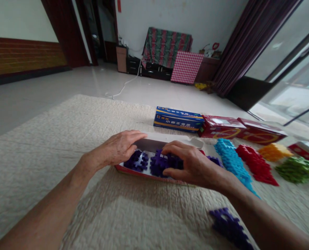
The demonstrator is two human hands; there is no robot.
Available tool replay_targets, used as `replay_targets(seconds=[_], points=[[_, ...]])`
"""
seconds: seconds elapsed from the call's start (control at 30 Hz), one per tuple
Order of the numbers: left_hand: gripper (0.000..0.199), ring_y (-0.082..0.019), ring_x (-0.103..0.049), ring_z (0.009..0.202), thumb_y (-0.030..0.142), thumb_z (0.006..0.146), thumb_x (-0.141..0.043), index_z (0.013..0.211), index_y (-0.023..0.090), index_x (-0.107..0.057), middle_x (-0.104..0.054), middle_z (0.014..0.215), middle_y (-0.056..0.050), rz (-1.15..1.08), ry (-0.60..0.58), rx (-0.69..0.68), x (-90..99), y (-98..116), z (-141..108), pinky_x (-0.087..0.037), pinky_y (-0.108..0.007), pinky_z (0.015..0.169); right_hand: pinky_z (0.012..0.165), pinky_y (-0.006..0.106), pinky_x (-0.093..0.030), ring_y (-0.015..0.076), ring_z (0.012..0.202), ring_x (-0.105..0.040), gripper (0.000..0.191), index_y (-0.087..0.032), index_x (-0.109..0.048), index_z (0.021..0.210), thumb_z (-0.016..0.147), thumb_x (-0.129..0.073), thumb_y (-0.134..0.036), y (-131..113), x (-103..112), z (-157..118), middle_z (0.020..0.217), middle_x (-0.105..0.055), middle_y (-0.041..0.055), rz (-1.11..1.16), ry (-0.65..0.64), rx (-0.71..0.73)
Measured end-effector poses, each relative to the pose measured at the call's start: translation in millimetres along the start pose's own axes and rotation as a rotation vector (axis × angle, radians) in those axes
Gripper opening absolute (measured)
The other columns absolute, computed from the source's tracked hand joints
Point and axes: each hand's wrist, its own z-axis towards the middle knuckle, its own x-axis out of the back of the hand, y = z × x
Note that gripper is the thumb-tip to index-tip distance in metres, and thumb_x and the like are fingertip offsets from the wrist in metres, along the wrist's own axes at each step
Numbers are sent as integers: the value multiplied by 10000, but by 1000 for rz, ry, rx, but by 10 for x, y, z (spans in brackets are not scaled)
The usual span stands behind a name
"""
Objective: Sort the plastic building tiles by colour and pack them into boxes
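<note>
A quilted cover (112, 215) is bearing an open carton (153, 144), a blue battery box (179, 122) standing behind. The left hand (121, 146) is touching the carton's left end, finger grip unclear; the right hand (189, 159) is pinching purple interlocking pieces (156, 166) inside.

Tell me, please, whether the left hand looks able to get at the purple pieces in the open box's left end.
Probably yes: the left hand is at that end, close to the purple pieces, and the box is open above them.
</note>
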Motion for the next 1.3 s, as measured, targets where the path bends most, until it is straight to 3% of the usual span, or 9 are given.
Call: replay_targets(seconds=[0.1,0.27,0.43,0.5,0.6,0.77,0.9,1.07,1.3], points=[[575,-196,-486,1305,106,818,-427,1380,210,-486,-543,1406,-66,-1,0,-2,8,5,3,-366,-389,1127,827,359,-534,216,953,-646,369,-189,-605,1093,781,-726,-344,11,15,-29,1119,-648,95,-6,46,17],[577,-195,-495,1294,105,824,-423,1385,228,-481,-548,1403,-52,10,7,6,5,2,-13,-375,-398,1120,812,364,-541,221,948,-655,203,-228,-625,1051,878,-600,-331,88,197,-263,1081,-674,78,-85,252,-20],[544,-194,-484,1305,147,849,-412,1383,218,-486,-538,1415,-45,15,14,19,-9,-1,-25,-363,-393,1130,767,371,-541,228,886,-672,160,-247,-641,980,893,-552,-347,465,373,-753,992,-698,62,-240,400,-198],[521,-204,-483,1308,181,862,-405,1373,206,-499,-541,1412,-47,24,7,35,-6,7,-24,-356,-397,1135,746,380,-548,236,862,-679,186,-241,-648,985,873,-564,-364,678,388,-961,984,-704,68,-292,368,-279],[503,-223,-500,1294,229,880,-381,1364,172,-507,-550,1402,-71,44,-19,54,2,8,-15,-357,-418,1132,778,403,-561,246,902,-682,235,-232,-655,1022,823,-594,-342,946,357,-1196,1034,-704,82,-295,212,-324],[487,-215,-494,1300,260,903,-358,1355,160,-508,-543,1408,-80,65,-53,64,2,-23,-1,-342,-414,1143,874,445,-547,281,1041,-650,426,-209,-624,1148,729,-667,-276,1089,272,-1280,1148,-670,114,-305,22,-377],[481,-215,-495,1300,274,911,-357,1367,196,-489,-537,1417,-53,77,-40,60,-10,-35,-2,-349,-419,1140,906,418,-537,264,1072,-635,457,-220,-603,1168,715,-658,-196,1071,236,-1238,1195,-640,108,-296,21,-342],[483,-222,-493,1303,285,916,-361,1364,163,-497,-540,1412,-67,91,-48,64,-8,-49,-13,-342,-397,1145,907,394,-531,244,1054,-640,383,-218,-614,1117,741,-607,-145,1093,233,-1235,1155,-653,89,-292,14,-320],[490,-251,-509,1288,285,900,-374,1348,146,-517,-555,1394,-93,70,-67,73,48,29,21,-370,-442,1126,853,416,-549,247,988,-658,291,-224,-632,1079,792,-627,-270,1059,313,-1255,1083,-682,83,-279,89,-352]])
